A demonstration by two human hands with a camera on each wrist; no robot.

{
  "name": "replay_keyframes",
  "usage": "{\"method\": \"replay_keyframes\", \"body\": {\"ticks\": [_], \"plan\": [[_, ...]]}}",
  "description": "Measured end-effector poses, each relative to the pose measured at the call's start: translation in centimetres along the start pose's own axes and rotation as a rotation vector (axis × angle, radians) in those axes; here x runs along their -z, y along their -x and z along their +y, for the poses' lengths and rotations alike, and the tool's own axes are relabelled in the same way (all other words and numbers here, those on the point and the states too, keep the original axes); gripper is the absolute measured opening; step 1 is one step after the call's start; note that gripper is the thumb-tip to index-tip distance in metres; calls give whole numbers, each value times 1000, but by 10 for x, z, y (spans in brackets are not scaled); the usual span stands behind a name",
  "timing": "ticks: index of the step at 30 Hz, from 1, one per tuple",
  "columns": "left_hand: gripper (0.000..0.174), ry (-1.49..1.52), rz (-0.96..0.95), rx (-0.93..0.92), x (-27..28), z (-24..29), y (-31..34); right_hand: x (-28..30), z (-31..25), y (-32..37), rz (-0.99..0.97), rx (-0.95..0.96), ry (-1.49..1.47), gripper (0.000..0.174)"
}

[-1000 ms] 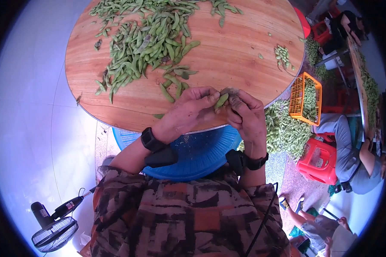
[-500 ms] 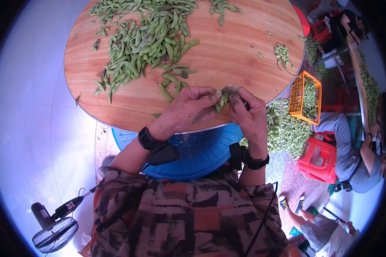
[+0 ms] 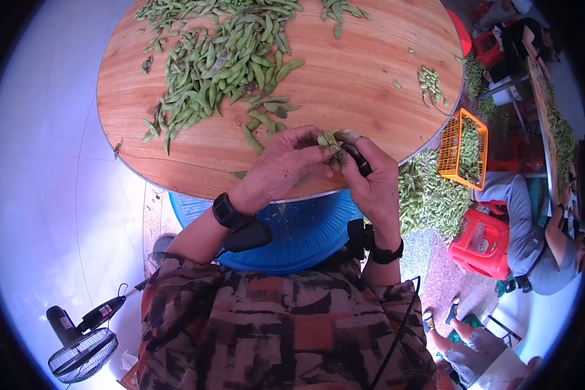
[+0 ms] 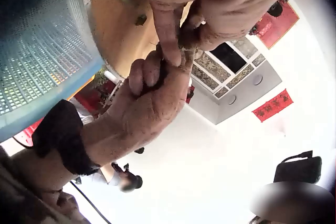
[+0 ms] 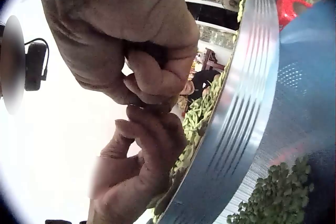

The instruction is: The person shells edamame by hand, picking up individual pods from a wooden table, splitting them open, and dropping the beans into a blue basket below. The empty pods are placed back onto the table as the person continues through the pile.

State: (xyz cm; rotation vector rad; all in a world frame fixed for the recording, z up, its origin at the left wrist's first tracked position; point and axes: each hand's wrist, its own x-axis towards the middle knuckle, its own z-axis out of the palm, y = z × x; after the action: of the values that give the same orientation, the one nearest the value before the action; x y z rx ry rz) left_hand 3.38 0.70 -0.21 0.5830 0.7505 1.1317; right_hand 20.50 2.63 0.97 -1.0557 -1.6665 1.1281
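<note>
Over the near edge of the round wooden table, the left hand pinches a green pod between thumb and fingers. The right hand meets it at the pod, its fingers curled round a small dark item that I cannot identify. Both hands' fingertips touch or nearly touch in the left wrist view, where they largely hide the pod. A big heap of green pods covers the table's left and far part; a small pile of shelled beans lies at the right.
Under the near table edge sits a blue basket. To the right are an orange crate of pods, pods heaped on the floor, a red stool and seated people. A fan stands at lower left.
The pod between the hands has turned and looks more split or spread. The right hand has rolled slightly, showing more of the dark item. Both hands stay close together.
</note>
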Motion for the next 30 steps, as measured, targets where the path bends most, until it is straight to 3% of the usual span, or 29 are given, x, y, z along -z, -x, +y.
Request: {"method": "replay_keyframes", "body": {"ticks": [2,4,6,7,9,13,15,16,18,19,21,28,30], "plan": [[14,-141,-21,-26,5,-1,-1,-1,3,2,-8,-93,-56,25],[15,-283,-41,-51,2,7,0,-1,-3,1,-16,-14,86,27],[20,-768,-6,-79,-5,19,3,-1,-11,2,-22,64,230,30],[20,-766,-6,-79,-6,21,3,-2,-15,2,-50,86,292,35],[24,-1191,-9,-242,-7,26,2,-3,-17,3,-82,111,352,40],[24,-1375,22,-333,-16,29,9,-6,-18,6,-158,128,476,50],[21,-1550,-10,-671,-10,21,9,-7,-19,7,-168,144,487,52],[21,-1549,-8,-670,-8,20,10,-7,-18,7,-167,135,437,52],[18,-1336,-8,-408,-2,23,11,-6,-18,7,-170,125,387,51],[18,-1335,-7,-408,3,24,12,-5,-19,6,-183,139,379,52],[18,-1046,-123,-203,10,28,13,-3,-21,5,-195,153,371,52],[20,-1254,-87,-153,1,37,30,-15,-24,8,-277,196,456,49],[20,-1333,-10,-392,7,23,32,-18,-23,8,-267,246,504,48]]}}
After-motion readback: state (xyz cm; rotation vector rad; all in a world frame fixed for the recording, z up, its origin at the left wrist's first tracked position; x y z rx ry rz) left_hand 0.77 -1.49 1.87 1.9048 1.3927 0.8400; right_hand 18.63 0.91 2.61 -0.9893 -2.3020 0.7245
